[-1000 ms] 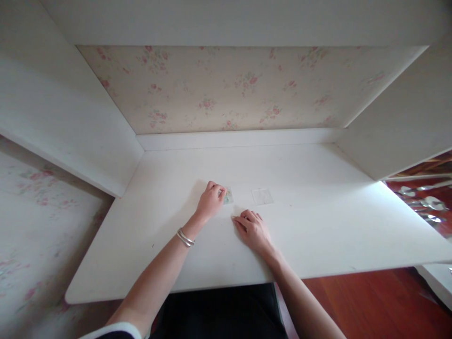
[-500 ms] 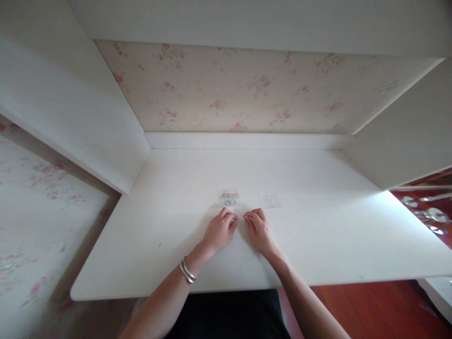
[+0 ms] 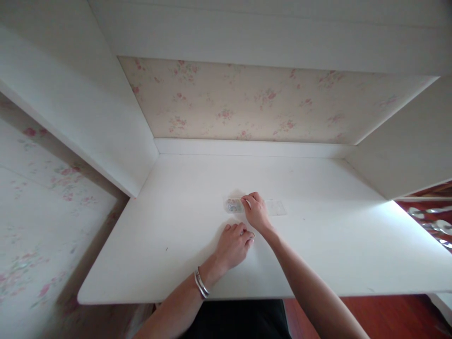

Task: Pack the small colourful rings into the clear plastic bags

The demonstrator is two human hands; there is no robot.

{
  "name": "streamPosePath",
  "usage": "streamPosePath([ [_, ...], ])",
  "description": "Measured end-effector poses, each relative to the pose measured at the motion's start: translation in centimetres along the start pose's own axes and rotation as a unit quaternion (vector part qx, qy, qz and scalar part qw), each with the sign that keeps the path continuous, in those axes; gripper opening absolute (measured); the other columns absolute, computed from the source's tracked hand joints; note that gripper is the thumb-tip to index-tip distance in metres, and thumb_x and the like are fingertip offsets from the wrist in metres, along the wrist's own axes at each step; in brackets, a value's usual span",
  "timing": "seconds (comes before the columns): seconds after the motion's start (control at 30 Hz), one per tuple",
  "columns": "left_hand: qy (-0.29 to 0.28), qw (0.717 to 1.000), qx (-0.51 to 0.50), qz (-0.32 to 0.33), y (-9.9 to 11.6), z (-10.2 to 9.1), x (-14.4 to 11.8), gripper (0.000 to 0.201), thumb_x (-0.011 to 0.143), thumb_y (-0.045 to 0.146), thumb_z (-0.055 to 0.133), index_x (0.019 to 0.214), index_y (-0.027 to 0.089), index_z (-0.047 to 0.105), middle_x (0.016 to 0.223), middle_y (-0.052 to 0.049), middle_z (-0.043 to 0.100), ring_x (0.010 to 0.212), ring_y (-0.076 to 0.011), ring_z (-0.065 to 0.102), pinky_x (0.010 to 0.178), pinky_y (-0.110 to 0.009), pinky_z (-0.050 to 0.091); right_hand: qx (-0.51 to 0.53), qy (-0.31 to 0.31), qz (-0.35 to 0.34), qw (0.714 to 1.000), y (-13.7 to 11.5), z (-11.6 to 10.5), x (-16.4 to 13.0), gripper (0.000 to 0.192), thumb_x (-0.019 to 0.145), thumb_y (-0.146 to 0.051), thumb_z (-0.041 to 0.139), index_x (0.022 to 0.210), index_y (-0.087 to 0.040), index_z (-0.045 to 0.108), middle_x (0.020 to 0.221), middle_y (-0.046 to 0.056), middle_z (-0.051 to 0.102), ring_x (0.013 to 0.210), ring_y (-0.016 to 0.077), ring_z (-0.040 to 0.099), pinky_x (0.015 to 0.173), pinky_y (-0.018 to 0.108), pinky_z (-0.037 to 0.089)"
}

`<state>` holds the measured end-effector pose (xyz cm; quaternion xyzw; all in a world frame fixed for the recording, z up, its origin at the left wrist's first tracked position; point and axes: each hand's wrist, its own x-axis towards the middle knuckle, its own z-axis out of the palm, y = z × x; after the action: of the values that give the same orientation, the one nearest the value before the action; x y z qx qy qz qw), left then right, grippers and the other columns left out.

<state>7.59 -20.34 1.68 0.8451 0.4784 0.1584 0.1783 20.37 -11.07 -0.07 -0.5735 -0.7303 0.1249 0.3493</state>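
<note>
My left hand (image 3: 233, 242) rests low over the desk, its thumb and forefinger closed on a small ring-shaped thing (image 3: 253, 236) at the fingertips. My right hand (image 3: 255, 211) is farther back, fingers pinched together at the right side of a small clear plastic case (image 3: 227, 209). Small round, ring-like pieces (image 3: 233, 205) lie inside the case, some of them covered by the right hand. Whether anything sits in that pinch is too small to tell. Just right of the right hand lies a flat clear plastic lid (image 3: 278, 207).
The white desk (image 3: 190, 188) is walled in by white side panels (image 3: 102, 113) and a panel above. Flowered wallpaper (image 3: 226, 103) covers the back. A tiny dark speck (image 3: 167, 249) lies at the left of the desk. Shiny metal objects (image 3: 443, 227) stand beyond the right edge.
My right hand has moved from the desk in front up to the case. My left hand has shifted right and nearer to me, and a ring-shaped thing now shows at its fingertips.
</note>
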Motion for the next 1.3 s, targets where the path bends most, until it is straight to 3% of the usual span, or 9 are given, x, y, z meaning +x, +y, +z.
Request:
streamPosePath([
  [0.2,0.002,1.000,0.007,-0.003,0.0,0.5,0.1,0.025,0.093,0.028,0.041,0.082,0.021,0.063,0.086,-0.004,0.060,0.086,-0.0192,0.053,0.078,-0.037,0.035,0.068,0.066,0.093,0.991,-0.2,-0.9,-0.7,0.032,0.088,-0.041,0.043,0.086,-0.020,0.067,0.087,0.006,0.058,0.079,0.0169,0.055,0.070,0.030,0.043],
  [0.5,0.042,0.995,-0.070,-0.059,-0.8,0.9,0.7,0.020,0.094,0.027,0.038,0.091,0.019,0.056,0.093,-0.003,0.059,0.084,-0.0151,0.056,0.076,-0.030,0.042,0.108,0.083,0.197,0.971,1.7,-3.0,-7.4,0.035,0.085,-0.049,0.048,0.086,-0.020,0.067,0.087,0.006,0.058,0.072,0.0165,0.054,0.066,0.030,0.043],
  [0.63,0.104,0.986,-0.088,-0.099,-1.7,-0.2,2.4,0.024,0.095,0.029,0.034,0.089,0.019,0.055,0.094,-0.004,0.058,0.083,-0.0140,0.057,0.075,-0.027,0.045,0.117,0.065,0.197,0.971,1.4,-3.3,-8.9,0.032,0.086,-0.048,0.048,0.088,-0.022,0.066,0.087,0.005,0.057,0.070,0.0156,0.053,0.065,0.028,0.043],
  [0.77,0.146,0.982,-0.068,-0.099,-2.9,-1.7,5.0,0.023,0.094,0.030,0.039,0.089,0.019,0.058,0.093,-0.004,0.059,0.089,-0.0153,0.057,0.082,-0.028,0.044,0.125,0.053,0.180,0.974,1.4,-3.4,-8.7,0.032,0.087,-0.047,0.046,0.086,-0.022,0.067,0.086,0.004,0.057,0.070,0.0160,0.054,0.063,0.028,0.043],
  [1.03,0.141,0.982,0.001,-0.125,-5.0,-2.2,9.5,0.023,0.092,0.028,0.042,0.087,0.018,0.062,0.091,-0.004,0.060,0.088,-0.0150,0.058,0.081,-0.027,0.044,0.132,0.038,0.163,0.977,1.8,-3.7,-8.6,0.033,0.088,-0.046,0.043,0.087,-0.023,0.067,0.086,0.004,0.056,0.068,0.0147,0.054,0.062,0.027,0.043],
  [1.2,0.112,0.986,0.019,-0.120,-5.2,-2.1,9.8,0.023,0.091,0.029,0.045,0.084,0.020,0.064,0.087,-0.003,0.060,0.083,-0.0142,0.058,0.077,-0.025,0.044,0.125,0.052,0.169,0.976,2.1,-3.5,-8.7,0.038,0.088,-0.048,0.041,0.088,-0.020,0.067,0.087,0.005,0.057,0.072,0.0153,0.054,0.065,0.027,0.044],
  [1.3,0.141,0.985,0.007,-0.101,-5.4,-2.3,9.1,0.025,0.092,0.029,0.041,0.084,0.020,0.064,0.085,-0.003,0.060,0.081,-0.0140,0.058,0.078,-0.025,0.044,0.076,0.086,0.154,0.981,2.3,-3.5,-8.7,0.038,0.088,-0.047,0.041,0.089,-0.020,0.067,0.090,0.006,0.056,0.084,0.0183,0.053,0.075,0.031,0.043],
])
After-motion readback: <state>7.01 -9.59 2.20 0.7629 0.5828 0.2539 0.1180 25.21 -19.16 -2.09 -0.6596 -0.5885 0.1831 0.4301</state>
